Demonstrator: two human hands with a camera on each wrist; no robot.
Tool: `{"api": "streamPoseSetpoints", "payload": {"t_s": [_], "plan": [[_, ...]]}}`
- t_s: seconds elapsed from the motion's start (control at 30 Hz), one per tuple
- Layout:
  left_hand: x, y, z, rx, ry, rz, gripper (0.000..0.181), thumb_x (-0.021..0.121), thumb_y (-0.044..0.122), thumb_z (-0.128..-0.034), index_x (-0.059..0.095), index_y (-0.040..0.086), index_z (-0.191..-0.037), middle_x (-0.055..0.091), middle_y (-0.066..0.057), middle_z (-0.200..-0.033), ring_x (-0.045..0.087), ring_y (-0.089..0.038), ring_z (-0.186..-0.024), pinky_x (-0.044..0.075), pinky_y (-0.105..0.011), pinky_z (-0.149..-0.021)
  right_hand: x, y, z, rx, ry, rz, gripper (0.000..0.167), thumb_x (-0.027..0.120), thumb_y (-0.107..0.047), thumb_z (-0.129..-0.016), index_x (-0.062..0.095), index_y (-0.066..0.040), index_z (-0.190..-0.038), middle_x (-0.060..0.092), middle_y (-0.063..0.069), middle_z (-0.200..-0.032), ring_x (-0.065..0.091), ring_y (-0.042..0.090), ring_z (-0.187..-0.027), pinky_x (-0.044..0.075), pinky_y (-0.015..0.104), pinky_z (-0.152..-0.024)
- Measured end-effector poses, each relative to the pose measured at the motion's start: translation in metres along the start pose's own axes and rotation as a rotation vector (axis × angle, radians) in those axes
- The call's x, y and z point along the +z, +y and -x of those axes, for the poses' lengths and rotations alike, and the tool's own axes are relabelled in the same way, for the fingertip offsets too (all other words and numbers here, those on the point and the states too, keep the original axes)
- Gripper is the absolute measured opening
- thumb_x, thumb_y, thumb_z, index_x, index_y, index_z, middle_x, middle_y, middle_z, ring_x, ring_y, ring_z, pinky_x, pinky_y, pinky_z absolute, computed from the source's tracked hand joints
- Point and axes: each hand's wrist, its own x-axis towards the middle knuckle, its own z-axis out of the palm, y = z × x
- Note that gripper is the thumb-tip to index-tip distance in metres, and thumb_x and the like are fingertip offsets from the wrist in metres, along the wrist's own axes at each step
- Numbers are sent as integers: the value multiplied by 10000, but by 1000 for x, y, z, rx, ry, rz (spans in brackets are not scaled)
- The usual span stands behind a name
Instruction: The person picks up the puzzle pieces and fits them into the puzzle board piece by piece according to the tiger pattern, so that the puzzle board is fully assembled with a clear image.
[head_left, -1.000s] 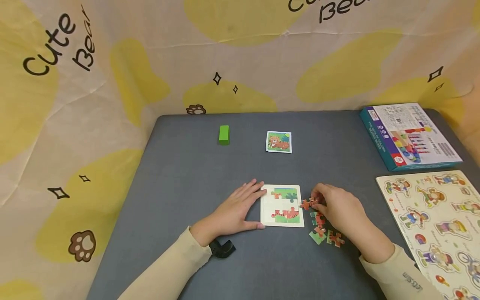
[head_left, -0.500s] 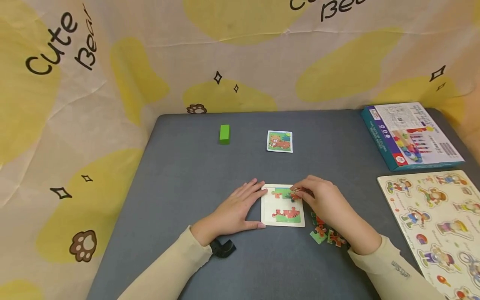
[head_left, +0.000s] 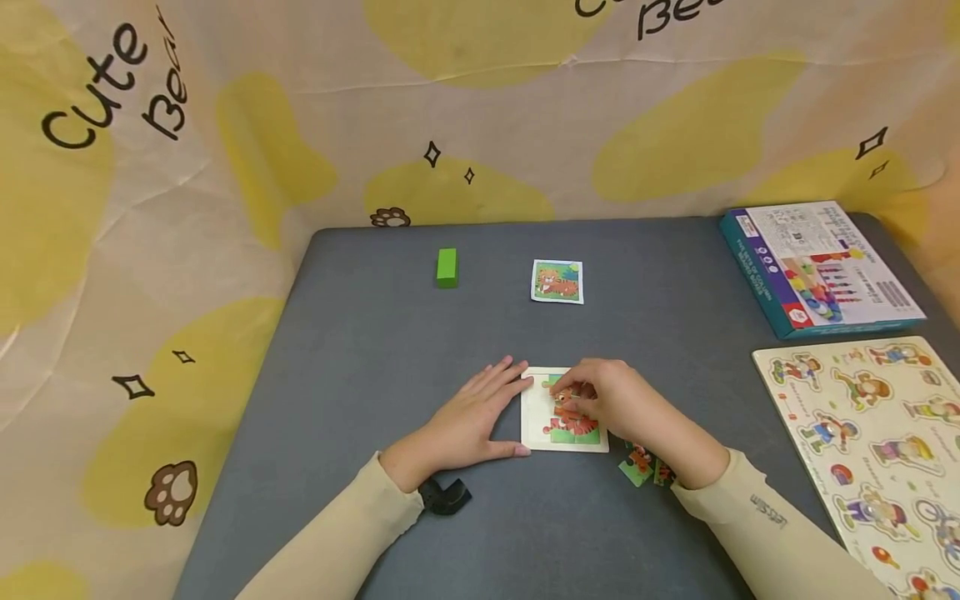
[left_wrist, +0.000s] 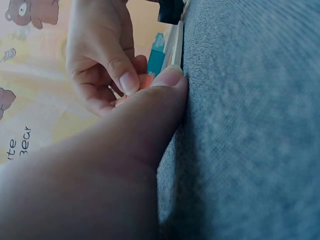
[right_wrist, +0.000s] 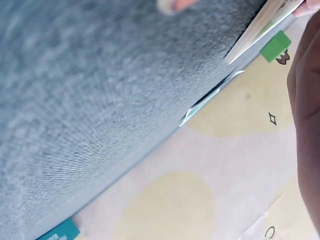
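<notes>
A white puzzle tray lies flat, with green and red tiger pieces in its right part. My left hand rests at its left edge, fingers spread and thumb near the lower left corner. Over the tray, my right hand pinches an orange puzzle piece between thumb and fingers; in the left wrist view an orange bit shows at that thumb. Loose pieces lie right of the tray, partly hidden under the right forearm.
Behind the tray are a small tiger picture card and a green block. A boxed set lies at the back right, with a board of printed figures in front of it. A patterned cloth hangs behind the table.
My right hand has moved left from the loose pieces to over the tray, carrying the orange piece. My left hand has stayed at the tray's left edge.
</notes>
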Motion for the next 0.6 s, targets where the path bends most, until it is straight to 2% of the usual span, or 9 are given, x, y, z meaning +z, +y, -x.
{"api": "streamPoseSetpoints", "payload": {"t_s": [0.23, 0.43, 0.6], "plan": [[-1, 0, 0, -6, -6, -3, 969, 755, 561, -928, 280, 143, -1660, 156, -13, -1750, 14, -165, -1609, 65, -371, -1297, 10, -4, -1, -18, 20, 121, 218, 852, -65, -875, 823, -124, -1083, 633, -22, -982, 576, 118, -780, 508, 280, -669], [-1, 1, 0, -6, -6, 3, 971, 754, 561, -928, 275, 144, -1662, 147, -10, -1751, 15, -171, -1610, 58, -366, -1297, 16, -9, 3, -55, 78, 263, 238, 878, -82, -850, 836, -131, -1079, 634, -7, -960, 604, 149, -795, 555, 324, -688], [-1, 2, 1, -7, -2, 0, 970, 765, 552, -923, 285, 138, -1657, 153, -8, -1750, 24, -172, -1610, 68, -372, -1298, 20, -12, 8, -100, 125, 330, 228, 900, -78, -821, 844, -118, -1038, 647, -11, -965, 643, 195, -863, 590, 363, -696]]}}
